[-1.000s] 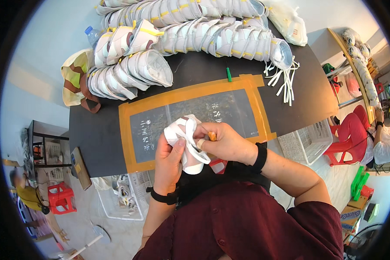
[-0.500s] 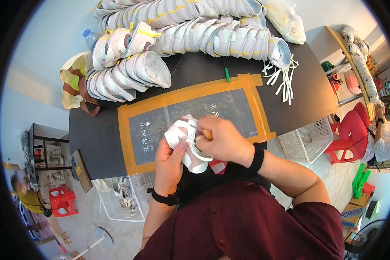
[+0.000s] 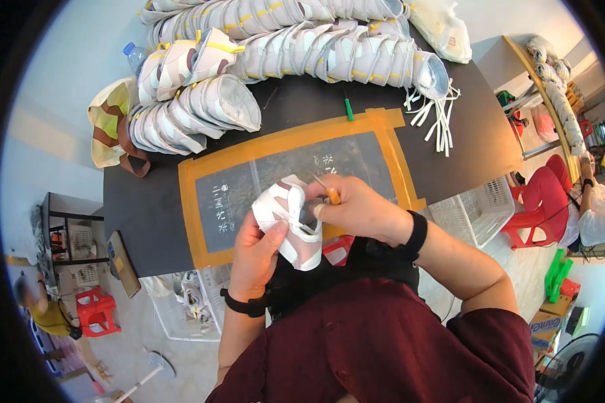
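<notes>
My left hand point(image 3: 254, 260) is closed on a white and pale pink shoe upper point(image 3: 304, 250), its thumb pressed against the side. The upper is tilted, its opening toward my right hand. In my right hand point(image 3: 368, 213) is an awl point(image 3: 333, 196) with an orange handle; its thin metal shaft points up and left, past the upper's edge. Whether the shaft ends in a hook is too small to tell. The right fingers are close beside the upper's opening; whether they touch it is unclear. Both hands are over the near edge of the taped mat point(image 3: 296, 158).
Nested rows of shoe uppers point(image 3: 336, 54) fill the table's far side, with white laces point(image 3: 439, 121) hanging at one end. A green-handled tool point(image 3: 349, 109) lies beyond the mat. A cloth bag point(image 3: 111, 124) sits at left. White crates point(image 3: 477, 211) stand below the table.
My right hand has drawn slightly right, and the awl's shaft now shows apart from the upper. The upper has turned a little, its opening showing more. My left hand keeps its hold.
</notes>
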Action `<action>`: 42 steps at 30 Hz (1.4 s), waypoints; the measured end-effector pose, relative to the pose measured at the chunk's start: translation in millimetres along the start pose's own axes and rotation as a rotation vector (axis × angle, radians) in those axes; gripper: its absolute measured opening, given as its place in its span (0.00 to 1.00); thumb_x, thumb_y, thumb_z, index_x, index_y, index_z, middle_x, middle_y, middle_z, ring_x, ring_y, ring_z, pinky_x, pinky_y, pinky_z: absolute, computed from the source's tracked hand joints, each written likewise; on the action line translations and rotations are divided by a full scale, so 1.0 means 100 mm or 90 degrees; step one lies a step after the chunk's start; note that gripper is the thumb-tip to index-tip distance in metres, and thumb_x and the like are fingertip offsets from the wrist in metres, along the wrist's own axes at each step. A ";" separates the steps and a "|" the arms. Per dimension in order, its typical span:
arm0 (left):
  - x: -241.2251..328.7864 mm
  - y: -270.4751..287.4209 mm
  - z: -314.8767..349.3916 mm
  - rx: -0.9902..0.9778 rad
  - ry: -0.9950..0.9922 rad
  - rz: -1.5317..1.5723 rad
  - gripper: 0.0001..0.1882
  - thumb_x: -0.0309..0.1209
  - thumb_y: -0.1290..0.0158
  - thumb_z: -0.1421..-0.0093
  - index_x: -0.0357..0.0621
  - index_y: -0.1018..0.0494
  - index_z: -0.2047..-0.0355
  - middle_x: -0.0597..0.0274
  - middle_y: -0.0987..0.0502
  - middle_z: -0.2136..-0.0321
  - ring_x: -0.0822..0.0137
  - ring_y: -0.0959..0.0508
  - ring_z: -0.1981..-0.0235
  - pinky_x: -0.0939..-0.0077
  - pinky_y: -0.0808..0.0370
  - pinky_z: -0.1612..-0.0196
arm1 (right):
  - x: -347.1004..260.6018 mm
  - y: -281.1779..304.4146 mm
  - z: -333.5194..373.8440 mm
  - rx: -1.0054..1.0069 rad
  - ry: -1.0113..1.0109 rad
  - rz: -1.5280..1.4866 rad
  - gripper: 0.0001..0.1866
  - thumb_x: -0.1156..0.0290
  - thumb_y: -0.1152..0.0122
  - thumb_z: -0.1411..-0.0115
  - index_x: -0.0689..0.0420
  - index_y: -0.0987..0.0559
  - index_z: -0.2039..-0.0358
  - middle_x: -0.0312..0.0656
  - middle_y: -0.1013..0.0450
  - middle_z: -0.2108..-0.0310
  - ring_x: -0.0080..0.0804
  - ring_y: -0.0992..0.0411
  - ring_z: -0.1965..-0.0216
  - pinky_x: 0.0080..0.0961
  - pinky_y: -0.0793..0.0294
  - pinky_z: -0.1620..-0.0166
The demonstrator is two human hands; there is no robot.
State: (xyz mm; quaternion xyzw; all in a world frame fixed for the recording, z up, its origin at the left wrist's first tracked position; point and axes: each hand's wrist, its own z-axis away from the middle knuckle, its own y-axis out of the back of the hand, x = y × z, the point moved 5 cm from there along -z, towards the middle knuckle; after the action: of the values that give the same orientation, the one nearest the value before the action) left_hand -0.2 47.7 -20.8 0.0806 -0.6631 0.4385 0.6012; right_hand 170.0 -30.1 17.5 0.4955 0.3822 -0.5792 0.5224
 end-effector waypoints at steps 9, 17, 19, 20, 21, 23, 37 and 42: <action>0.04 -0.02 0.03 0.003 0.034 0.015 0.23 0.24 0.43 0.39 0.40 0.34 0.43 0.58 0.26 0.47 0.66 0.25 0.47 0.66 0.30 0.42 | -0.03 -0.17 -0.05 -0.027 0.172 0.124 0.10 0.73 0.39 0.44 0.58 0.21 0.61 0.48 0.28 0.62 0.42 0.26 0.57 0.33 0.27 0.52; 0.00 0.02 0.04 -0.029 0.022 -0.004 0.26 0.24 0.45 0.37 0.38 0.36 0.39 0.57 0.27 0.45 0.65 0.27 0.45 0.65 0.31 0.41 | -0.07 -0.22 -0.09 -0.019 0.138 0.313 0.12 0.71 0.42 0.45 0.62 0.24 0.61 0.54 0.29 0.60 0.55 0.27 0.57 0.41 0.26 0.53; 0.00 0.05 0.05 -0.043 0.017 -0.006 0.26 0.24 0.45 0.37 0.37 0.36 0.39 0.57 0.27 0.45 0.65 0.27 0.45 0.65 0.31 0.41 | -0.07 -0.25 -0.11 -0.013 0.115 0.341 0.12 0.72 0.42 0.46 0.64 0.24 0.61 0.55 0.29 0.59 0.56 0.27 0.57 0.43 0.26 0.53; 0.00 0.05 0.06 -0.057 0.012 -0.009 0.26 0.24 0.45 0.37 0.37 0.37 0.39 0.57 0.28 0.45 0.65 0.27 0.44 0.65 0.31 0.41 | -0.06 -0.26 -0.13 -0.011 0.101 0.344 0.12 0.72 0.42 0.46 0.65 0.26 0.63 0.55 0.30 0.61 0.56 0.28 0.58 0.43 0.27 0.55; 0.00 0.06 0.05 -0.058 0.012 -0.007 0.26 0.24 0.45 0.37 0.37 0.37 0.39 0.57 0.28 0.45 0.65 0.27 0.44 0.65 0.31 0.41 | -0.05 -0.26 -0.15 -0.007 0.086 0.349 0.12 0.73 0.42 0.47 0.67 0.28 0.66 0.56 0.31 0.63 0.56 0.28 0.58 0.44 0.27 0.56; -0.01 0.06 0.03 -0.068 0.026 0.003 0.27 0.25 0.45 0.37 0.36 0.37 0.39 0.57 0.28 0.45 0.65 0.27 0.44 0.65 0.31 0.40 | -0.06 -0.25 -0.16 -0.005 0.062 0.365 0.11 0.73 0.42 0.47 0.66 0.28 0.65 0.56 0.31 0.62 0.57 0.29 0.57 0.44 0.27 0.55; 0.10 0.03 0.00 -0.020 0.056 0.102 0.25 0.25 0.46 0.38 0.35 0.35 0.41 0.56 0.26 0.47 0.64 0.25 0.47 0.66 0.29 0.43 | -0.30 -0.06 -0.18 -0.222 0.032 0.149 0.21 0.58 0.43 0.39 0.65 0.27 0.76 0.45 0.31 0.75 0.34 0.35 0.72 0.35 0.34 0.67; 0.29 0.05 0.00 -0.039 0.084 0.144 0.24 0.29 0.47 0.38 0.33 0.33 0.42 0.53 0.23 0.53 0.63 0.21 0.55 0.68 0.24 0.50 | -0.38 0.07 -0.08 -0.215 0.056 0.330 0.11 0.64 0.42 0.36 0.60 0.21 0.63 0.42 0.27 0.62 0.32 0.29 0.58 0.30 0.31 0.53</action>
State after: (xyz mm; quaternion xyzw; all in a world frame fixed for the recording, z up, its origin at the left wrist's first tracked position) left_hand -10.7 63.3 2.2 -0.0425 -0.6400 0.4874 0.5925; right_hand 177.3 -14.6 53.4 0.5070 0.3562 -0.3334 0.7106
